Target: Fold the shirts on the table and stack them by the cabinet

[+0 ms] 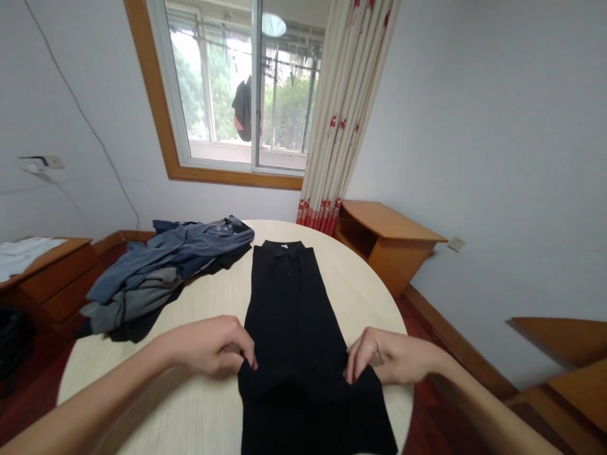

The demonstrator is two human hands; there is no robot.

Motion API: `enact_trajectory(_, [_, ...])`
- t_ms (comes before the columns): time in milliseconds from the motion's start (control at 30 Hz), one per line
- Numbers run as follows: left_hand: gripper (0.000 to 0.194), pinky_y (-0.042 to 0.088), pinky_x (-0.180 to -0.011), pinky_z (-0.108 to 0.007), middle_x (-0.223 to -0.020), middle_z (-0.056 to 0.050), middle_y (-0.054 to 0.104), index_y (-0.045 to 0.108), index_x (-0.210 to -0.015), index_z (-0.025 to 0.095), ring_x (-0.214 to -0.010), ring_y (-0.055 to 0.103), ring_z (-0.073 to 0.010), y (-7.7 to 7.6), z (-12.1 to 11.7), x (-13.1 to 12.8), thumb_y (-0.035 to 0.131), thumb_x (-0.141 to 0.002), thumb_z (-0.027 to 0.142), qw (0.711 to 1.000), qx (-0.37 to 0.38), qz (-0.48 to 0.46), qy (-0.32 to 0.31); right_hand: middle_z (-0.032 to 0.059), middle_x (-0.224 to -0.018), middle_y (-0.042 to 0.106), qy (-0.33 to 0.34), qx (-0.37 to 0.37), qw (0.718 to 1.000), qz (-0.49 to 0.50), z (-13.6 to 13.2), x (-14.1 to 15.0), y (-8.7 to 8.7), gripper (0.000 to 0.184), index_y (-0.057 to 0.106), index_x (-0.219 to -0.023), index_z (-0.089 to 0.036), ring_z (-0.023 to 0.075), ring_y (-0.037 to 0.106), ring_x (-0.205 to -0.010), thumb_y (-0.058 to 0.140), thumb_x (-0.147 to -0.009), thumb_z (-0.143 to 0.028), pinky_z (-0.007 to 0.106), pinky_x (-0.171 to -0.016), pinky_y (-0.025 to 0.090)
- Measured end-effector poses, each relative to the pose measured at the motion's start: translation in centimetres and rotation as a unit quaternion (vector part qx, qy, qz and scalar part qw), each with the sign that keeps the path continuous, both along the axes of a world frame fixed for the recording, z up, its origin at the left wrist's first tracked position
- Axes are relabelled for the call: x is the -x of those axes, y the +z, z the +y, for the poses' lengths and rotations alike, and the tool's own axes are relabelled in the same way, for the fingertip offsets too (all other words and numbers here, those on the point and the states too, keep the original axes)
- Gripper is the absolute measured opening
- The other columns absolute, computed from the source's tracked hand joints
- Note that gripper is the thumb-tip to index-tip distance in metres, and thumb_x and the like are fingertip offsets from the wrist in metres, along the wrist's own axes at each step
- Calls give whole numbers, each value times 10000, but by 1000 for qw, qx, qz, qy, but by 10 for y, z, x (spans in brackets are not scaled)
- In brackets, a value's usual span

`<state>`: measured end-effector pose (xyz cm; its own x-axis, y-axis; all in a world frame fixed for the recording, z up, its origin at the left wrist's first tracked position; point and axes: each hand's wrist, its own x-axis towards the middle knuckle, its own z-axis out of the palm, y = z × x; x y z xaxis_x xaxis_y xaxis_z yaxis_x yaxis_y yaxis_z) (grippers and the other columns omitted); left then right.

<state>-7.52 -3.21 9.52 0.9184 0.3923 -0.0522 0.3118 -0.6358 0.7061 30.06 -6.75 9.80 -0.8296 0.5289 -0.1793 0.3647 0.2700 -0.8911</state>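
Observation:
A black collared shirt (294, 309) lies lengthwise on the round table, its sides folded in and its collar at the far end. The lower part runs toward me and out of the bottom of the view. My left hand (220, 346) pinches the shirt's left edge between thumb and fingers. On the opposite edge, my right hand (379, 355) grips the fabric in the same way. Between the two hands the cloth is slightly raised, with a dark fold across it.
Grey, navy and black clothes (165, 265) are heaped on the table's (208, 303) left side, partly over its edge. Beyond the table's right rim stands a wooden desk (393, 230). A curtain (339, 126) hangs by the window. At far left is a wooden cabinet (57, 272) with white cloth on top.

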Motion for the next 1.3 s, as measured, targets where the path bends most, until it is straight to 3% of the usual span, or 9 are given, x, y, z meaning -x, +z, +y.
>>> enact_trajectory(67, [178, 519, -763, -294, -964, -76, 778, 744, -899, 195, -868, 708, -219, 14, 12, -3, 644, -871, 340, 994, 102, -39, 25, 144, -925, 753, -5, 33, 999, 13, 17, 3, 14, 462, 774, -874, -113, 236, 701, -861, 703, -836, -569, 340, -803, 540])
enact_trajectory(133, [282, 493, -686, -281, -826, -60, 750, 706, -807, 177, -753, 669, -198, 15, 35, -7, 733, -781, 457, 970, 160, -121, 137, 101, -814, 730, -110, 3, 993, 45, 45, 7, 14, 437, 735, -783, -126, 207, 664, -757, 741, -797, -562, 321, -726, 525])
enact_trajectory(233, [383, 441, -614, -254, -698, -6, 661, 627, -733, 174, -650, 591, -152, -10, 69, -13, 780, -676, 521, 890, 203, -234, 336, 45, -759, 676, -363, -16, 926, 99, 88, 16, -12, 352, 654, -776, -171, 171, 602, -678, 705, -823, -517, 291, -620, 487])
enact_trajectory(400, [457, 360, -513, -228, -576, 48, 542, 574, -837, 175, -503, 493, -107, -62, 78, -7, 825, -614, 486, 795, 291, -246, 471, -45, -647, 535, -460, 30, 882, 96, 101, 29, -70, 283, 579, -1005, -199, 126, 528, -537, 708, -817, -367, 260, -535, 444])
enact_trajectory(533, [636, 326, -480, -227, -541, 111, 464, 544, -1037, 202, -454, 437, -99, -69, 62, 0, 857, -557, 477, 823, 268, -208, 456, -89, -611, 492, -423, 4, 900, 103, 75, 26, -82, 442, 519, -1143, -200, 124, 525, -516, 716, -784, -368, 258, -536, 432])
enact_trajectory(667, [521, 345, -497, -232, -559, 116, 430, 545, -896, 209, -486, 426, -95, -60, 44, 1, 825, -540, 468, 869, 185, -150, 434, -94, -585, 459, -359, -4, 932, 60, 44, 25, -75, 343, 575, -1001, -196, 112, 503, -497, 718, -755, -388, 250, -520, 394])
enact_trajectory(800, [393, 337, -510, -237, -568, 84, 476, 542, -775, 200, -504, 454, -102, -53, 21, 2, 770, -590, 461, 902, 161, -79, 393, -62, -574, 476, -355, -42, 934, 22, 20, 21, -62, 223, 596, -836, -196, 111, 490, -528, 681, -762, -388, 244, -525, 355])
enact_trajectory(1067, [394, 336, -502, -240, -533, 69, 532, 547, -807, 204, -494, 500, -123, -49, -11, 9, 787, -587, 424, 918, 294, 24, 266, -46, -577, 509, -216, 2, 973, -85, 9, 3, -51, 199, 642, -826, -174, 104, 438, -532, 694, -715, -331, 239, -518, 313])
enact_trajectory(1300, [264, 302, -519, -238, -593, 43, 537, 577, -684, 182, -544, 468, -113, -34, -29, 7, 743, -646, 385, 935, 155, 33, 316, -29, -624, 545, -252, -42, 967, -19, 3, 0, -49, 234, 628, -777, -173, 97, 453, -563, 715, -749, -388, 235, -541, 336])
